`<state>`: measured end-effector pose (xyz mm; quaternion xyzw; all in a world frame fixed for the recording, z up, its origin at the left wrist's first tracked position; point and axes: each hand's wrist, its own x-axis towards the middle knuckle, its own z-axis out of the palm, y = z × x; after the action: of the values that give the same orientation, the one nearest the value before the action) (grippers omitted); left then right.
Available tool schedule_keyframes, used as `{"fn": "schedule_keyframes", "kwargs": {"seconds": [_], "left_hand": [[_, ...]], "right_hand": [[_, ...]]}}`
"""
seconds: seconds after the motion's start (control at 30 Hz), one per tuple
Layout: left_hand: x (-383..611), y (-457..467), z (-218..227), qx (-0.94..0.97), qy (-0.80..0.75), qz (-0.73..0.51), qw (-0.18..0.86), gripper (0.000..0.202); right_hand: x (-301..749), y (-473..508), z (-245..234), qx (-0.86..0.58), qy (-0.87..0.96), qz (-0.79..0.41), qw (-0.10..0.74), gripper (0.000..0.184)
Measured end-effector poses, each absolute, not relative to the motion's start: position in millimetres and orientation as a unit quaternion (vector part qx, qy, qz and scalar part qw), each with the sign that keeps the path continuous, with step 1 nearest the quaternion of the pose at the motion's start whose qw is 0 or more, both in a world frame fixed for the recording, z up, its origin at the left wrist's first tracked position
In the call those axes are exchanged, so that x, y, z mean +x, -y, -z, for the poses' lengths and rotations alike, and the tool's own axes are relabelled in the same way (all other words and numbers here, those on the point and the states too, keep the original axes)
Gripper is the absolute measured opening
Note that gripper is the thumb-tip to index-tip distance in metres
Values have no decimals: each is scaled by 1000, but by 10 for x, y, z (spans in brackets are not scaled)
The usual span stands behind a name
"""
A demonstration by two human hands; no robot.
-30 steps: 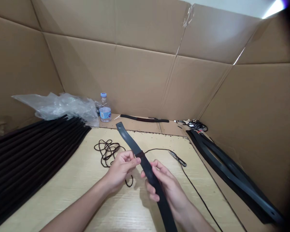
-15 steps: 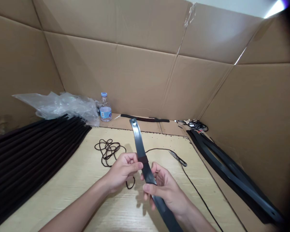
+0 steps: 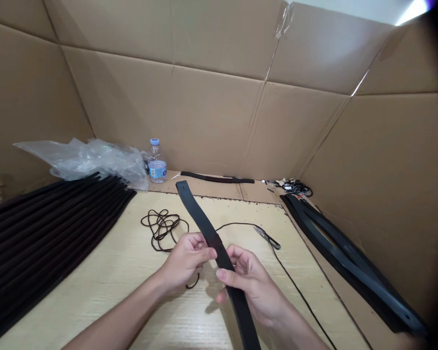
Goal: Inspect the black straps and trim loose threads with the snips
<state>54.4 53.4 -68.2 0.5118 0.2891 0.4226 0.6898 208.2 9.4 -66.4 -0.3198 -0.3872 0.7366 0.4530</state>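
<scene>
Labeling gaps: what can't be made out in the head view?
- Strap: lower end cut off by the bottom edge.
- Strap's back face at the grip: hidden by the left hand and right hand.
- Cord: stretch behind the left hand hidden.
- Metal piece: too small to identify.
- Tangle in the far corner: too small to identify.
- Black strips: ends cut off by the left edge.
</scene>
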Motion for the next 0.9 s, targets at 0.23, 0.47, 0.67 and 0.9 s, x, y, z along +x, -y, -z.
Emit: {"fn": "schedule_keyframes", "kwargs": {"seconds": [0.23, 0.47, 0.67, 0.9], "left_hand": [[598, -482, 772, 466, -287, -419, 724, 35], [612, -421, 767, 476, -294, -423, 713, 39], [597, -361, 757, 432, -218, -386, 786, 33], [583, -369, 733, 401, -185, -362, 821, 24]], "right_hand": [[2067, -68, 652, -326, 327, -769, 442, 34], [2069, -123, 601, -320, 170, -865, 346, 48], [2092, -101, 586, -307, 145, -886, 316, 48], [2055, -30, 564, -343, 203, -843, 361, 45]]}}
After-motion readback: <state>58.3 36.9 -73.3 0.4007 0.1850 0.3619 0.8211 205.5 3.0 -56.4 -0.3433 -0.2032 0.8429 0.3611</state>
